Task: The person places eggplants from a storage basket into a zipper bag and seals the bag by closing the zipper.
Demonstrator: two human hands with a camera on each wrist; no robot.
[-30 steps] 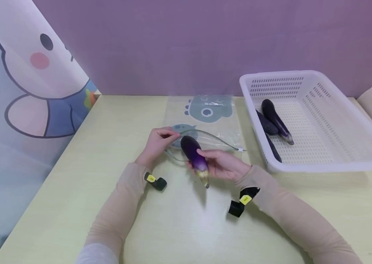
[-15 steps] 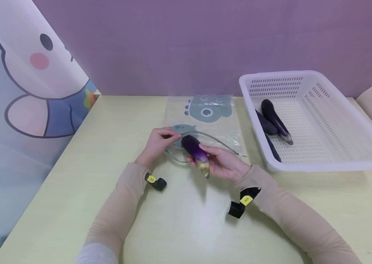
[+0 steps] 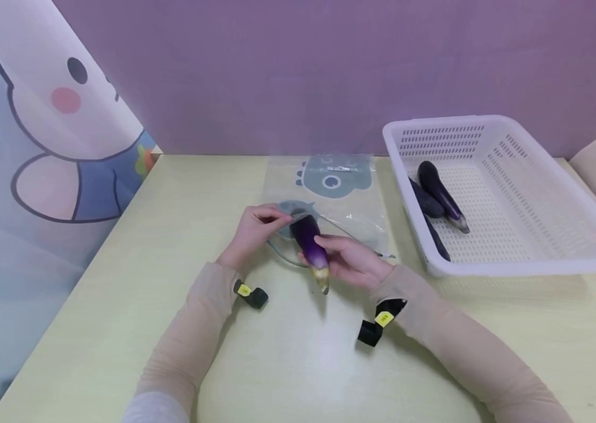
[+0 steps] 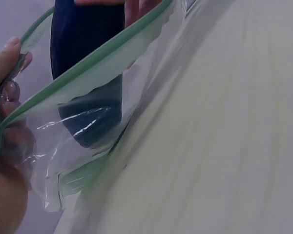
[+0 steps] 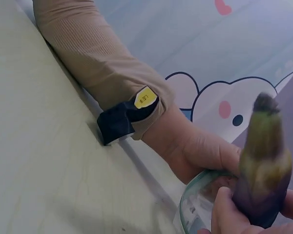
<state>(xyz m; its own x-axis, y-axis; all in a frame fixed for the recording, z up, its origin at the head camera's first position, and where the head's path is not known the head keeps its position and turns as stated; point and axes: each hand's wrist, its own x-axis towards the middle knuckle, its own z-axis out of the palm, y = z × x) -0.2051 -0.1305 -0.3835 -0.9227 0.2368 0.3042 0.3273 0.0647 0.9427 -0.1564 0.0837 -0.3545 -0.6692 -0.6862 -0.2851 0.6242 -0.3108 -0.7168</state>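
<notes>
Clear plastic: pinches mouth of bag point(image 3: 332, 197) with left hand point(image 3: 256, 230); grips eggplant point(image 3: 310, 247) in right hand point(image 3: 354, 259), partly inserted, blunt-end-first. Leaves second eggplant point(image 3: 441, 191) unbagged in basket point(image 3: 530, 226).

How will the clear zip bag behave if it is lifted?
The clear zip bag will probably be floppy, because it wrinkles beside the left hand. It may be slippery, as its surface shines in glossy streaks. The green rim seems springier, since it bows open in a curve.
</notes>
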